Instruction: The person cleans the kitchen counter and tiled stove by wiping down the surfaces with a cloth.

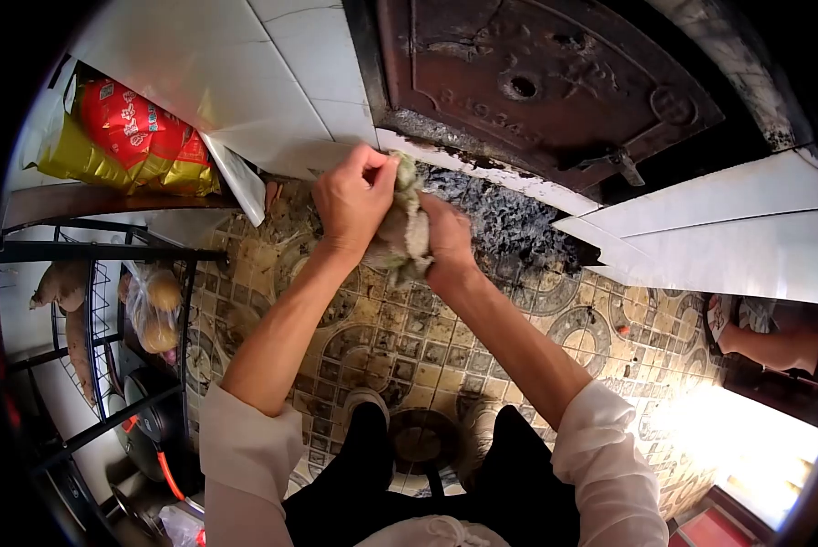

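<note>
Hands [400, 205] grip crumpled, soft-looking cloth [411, 228] above patterned floor tiles [427, 319].

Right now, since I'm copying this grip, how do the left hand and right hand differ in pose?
The left hand sits higher in the picture; the right hand is a little lower. The left hand pinches the upper end of the cloth between thumb and fingers, while the right hand is around its side, lower down. Both are bare and hold the same cloth.

Door [564, 109] ahead, bags [140, 128] on shelf [108, 202] at left, rack [90, 252] before the shelf, leg [778, 347] far right
</note>
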The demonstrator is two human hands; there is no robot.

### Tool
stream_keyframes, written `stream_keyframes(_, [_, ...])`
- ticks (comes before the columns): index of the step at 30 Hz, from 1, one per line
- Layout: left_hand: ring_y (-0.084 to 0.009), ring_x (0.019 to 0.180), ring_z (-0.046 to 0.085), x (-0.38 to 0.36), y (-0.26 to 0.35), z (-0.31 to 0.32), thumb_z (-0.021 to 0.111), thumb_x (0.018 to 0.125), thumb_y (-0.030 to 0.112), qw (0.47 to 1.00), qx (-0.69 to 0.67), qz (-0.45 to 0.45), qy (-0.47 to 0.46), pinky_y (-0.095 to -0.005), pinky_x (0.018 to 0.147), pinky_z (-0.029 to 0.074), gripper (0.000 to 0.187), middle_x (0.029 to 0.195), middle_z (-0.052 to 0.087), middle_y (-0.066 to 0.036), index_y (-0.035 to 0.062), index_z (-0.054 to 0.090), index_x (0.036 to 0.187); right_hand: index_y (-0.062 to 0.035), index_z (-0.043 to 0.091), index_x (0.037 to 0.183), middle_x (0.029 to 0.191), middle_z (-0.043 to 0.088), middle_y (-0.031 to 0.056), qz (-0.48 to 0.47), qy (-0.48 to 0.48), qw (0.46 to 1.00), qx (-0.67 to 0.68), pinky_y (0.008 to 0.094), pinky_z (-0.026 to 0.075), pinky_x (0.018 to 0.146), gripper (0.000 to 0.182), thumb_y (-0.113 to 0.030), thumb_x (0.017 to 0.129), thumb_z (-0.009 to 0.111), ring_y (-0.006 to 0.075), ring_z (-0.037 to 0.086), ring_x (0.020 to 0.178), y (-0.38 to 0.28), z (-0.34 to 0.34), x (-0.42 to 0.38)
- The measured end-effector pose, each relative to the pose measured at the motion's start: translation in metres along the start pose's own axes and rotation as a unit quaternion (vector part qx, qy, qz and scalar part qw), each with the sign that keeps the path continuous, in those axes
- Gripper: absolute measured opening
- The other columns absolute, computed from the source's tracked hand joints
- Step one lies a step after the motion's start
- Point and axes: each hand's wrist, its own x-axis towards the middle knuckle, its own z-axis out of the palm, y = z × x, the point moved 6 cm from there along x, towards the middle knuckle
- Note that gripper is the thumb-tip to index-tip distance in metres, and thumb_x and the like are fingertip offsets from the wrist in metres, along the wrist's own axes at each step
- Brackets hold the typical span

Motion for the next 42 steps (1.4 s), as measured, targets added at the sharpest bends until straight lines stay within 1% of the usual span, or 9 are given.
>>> stream_keyframes(8, [-0.0081,0.047,0.058,-0.002,0.030,0.018,0.071,0.080,0.010,0.976,0.069,0.207,-0.010,-0.0259,0.040,0.045,0.025,0.059,0.063,0.001,0.0154,0.049,0.068,-0.0038,0.068,0.084,0.071,0.066,0.0046,0.029,0.038,0.999,-0.016,0.0312,0.049,0.054,0.018,-0.021,0.086,0.064,0.0153,0.060,0.056,0.006,-0.018,0.013])
stream_keyframes(9, [-0.0098,0.047,0.059,-0.004,0.016,0.018,0.071,0.080,0.010,0.981,0.061,0.184,-0.009,-0.0269,0.040,0.046,0.023,0.059,0.063,0.000,0.0149,0.051,0.069,-0.0058,0.068,0.085,0.069,0.064,0.0029,0.045,0.015,0.998,-0.035,0.0327,0.048,0.064,0.018,-0.023,0.085,0.065,0.0126,0.058,0.062,-0.009,-0.005,-0.012])
stream_keyframes(14, [-0.0273,0.055,0.063,0.004,0.010,0.004,0.071,0.076,0.007,0.990,0.052,0.129,-0.012,-0.0359,0.048,0.047,0.015,0.063,0.063,-0.007,0.0109,0.057,0.071,-0.0086,0.065,0.078,0.060,0.048,-0.0041,-0.020,-0.014,0.999,-0.045,0.0271,0.035,0.061,0.018,-0.025,0.084,0.069,0.0093,0.036,0.056,-0.003,-0.006,0.007])
stream_keyframes(20, [-0.0240,0.052,0.063,0.002,0.005,0.007,0.071,0.078,0.009,0.988,0.064,0.140,-0.028,-0.0339,0.047,0.047,0.016,0.062,0.063,-0.005,0.0118,0.057,0.071,-0.0058,0.066,0.078,0.074,0.067,0.0053,0.020,0.003,1.000,-0.010,0.0307,0.049,0.055,0.015,-0.019,0.085,0.065,0.0131,0.059,0.058,-0.001,-0.009,0.005])
stream_keyframes(28, [-0.0181,0.048,0.062,0.003,0.042,0.023,0.074,0.076,0.011,0.984,0.023,0.175,-0.022,-0.0324,0.043,0.046,0.018,0.059,0.064,-0.003,0.0123,0.057,0.071,-0.0060,0.068,0.085,0.068,0.065,0.0061,0.023,-0.003,0.999,-0.022,0.0381,0.052,0.052,0.016,-0.018,0.086,0.058,0.0163,0.062,0.061,-0.009,-0.012,-0.007])
stream_keyframes(30, [-0.0156,0.053,0.065,-0.002,0.056,0.032,0.076,0.077,0.012,0.975,0.044,0.214,-0.040,-0.0293,0.044,0.045,0.018,0.065,0.067,-0.004,0.0108,0.060,0.070,-0.0039,0.067,0.086,0.071,0.067,0.0090,-0.002,0.009,1.000,0.017,0.0355,0.051,0.044,0.015,-0.015,0.088,0.057,0.0194,0.061,0.050,-0.019,-0.022,-0.004])
stream_keyframes(35, [-0.0129,0.059,0.067,0.001,0.030,0.021,0.074,0.080,0.009,0.991,-0.037,0.119,-0.055,-0.0262,0.050,0.052,0.009,0.070,0.070,-0.005,0.0066,0.065,0.077,-0.0029,0.066,0.079,0.070,0.067,0.0090,-0.023,-0.038,0.998,-0.043,0.0315,0.053,0.047,0.016,-0.015,0.088,0.060,0.0166,0.063,0.052,-0.029,-0.020,-0.015])
stream_keyframes(36, [-0.0114,0.048,0.061,0.007,0.031,0.018,0.077,0.078,0.017,0.988,-0.027,0.151,-0.024,-0.0249,0.039,0.046,0.017,0.065,0.068,-0.001,0.0124,0.062,0.072,-0.0013,0.066,0.082,0.070,0.067,0.0088,-0.045,-0.048,0.998,-0.014,0.0299,0.052,0.047,0.015,-0.013,0.089,0.059,0.0158,0.063,0.053,-0.032,-0.013,-0.018])
stream_keyframes(42, [-0.0099,0.043,0.058,-0.005,0.057,0.041,0.077,0.079,0.020,0.983,0.019,0.180,-0.037,-0.0260,0.037,0.043,0.024,0.056,0.064,0.000,0.0114,0.058,0.068,-0.0015,0.064,0.086,0.064,0.066,0.0093,-0.018,-0.057,0.998,-0.012,0.0310,0.053,0.042,0.025,-0.025,0.094,0.059,0.0173,0.064,0.048,-0.036,-0.034,-0.023])
